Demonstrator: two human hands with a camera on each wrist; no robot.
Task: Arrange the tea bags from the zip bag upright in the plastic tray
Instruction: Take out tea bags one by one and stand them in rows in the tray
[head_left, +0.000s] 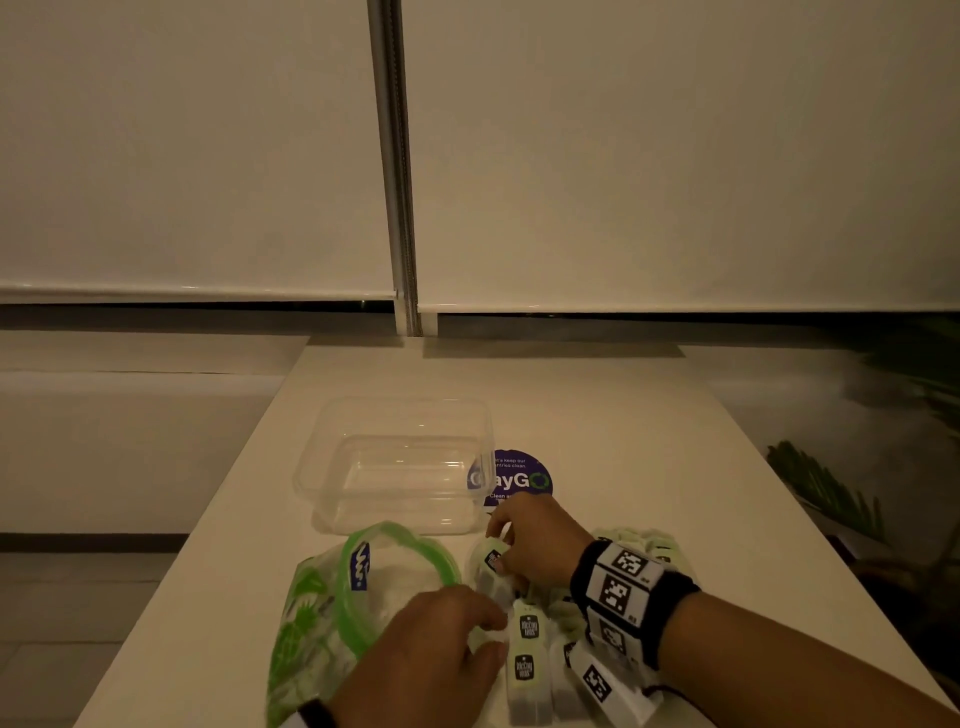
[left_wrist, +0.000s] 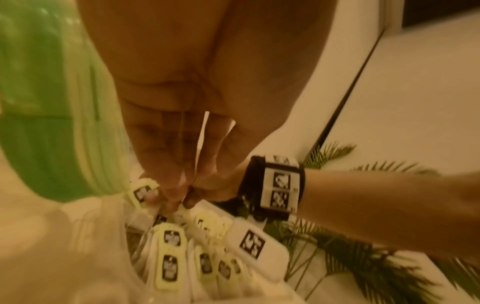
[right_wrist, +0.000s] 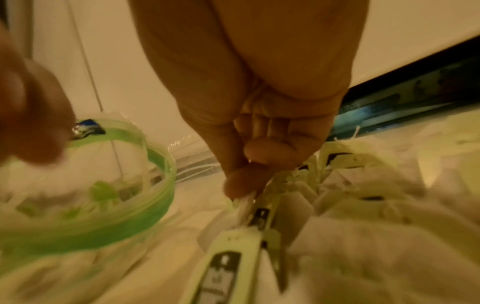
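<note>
A clear plastic tray (head_left: 306, 488) stands on the table with nothing visible in it. In front of it lies the open zip bag (head_left: 311, 613) with a green zip rim (right_wrist: 158, 185). Several tea bags (head_left: 525, 670) with pale green tags lie piled to the bag's right (left_wrist: 170, 263). My right hand (head_left: 498, 545) pinches one tea bag (head_left: 491, 564) by its top, just above the pile (right_wrist: 241, 195). My left hand (head_left: 491, 631) reaches across the zip bag, its fingertips (left_wrist: 179, 197) closed on a tea bag at the pile's near left. Both hands nearly touch.
The white table (head_left: 623, 441) is narrow, with its left edge close to the zip bag. A round purple sticker (head_left: 519, 480) lies flat to the right of the tray. A green plant (head_left: 831, 493) stands beyond the table's right edge. Window blinds hang behind.
</note>
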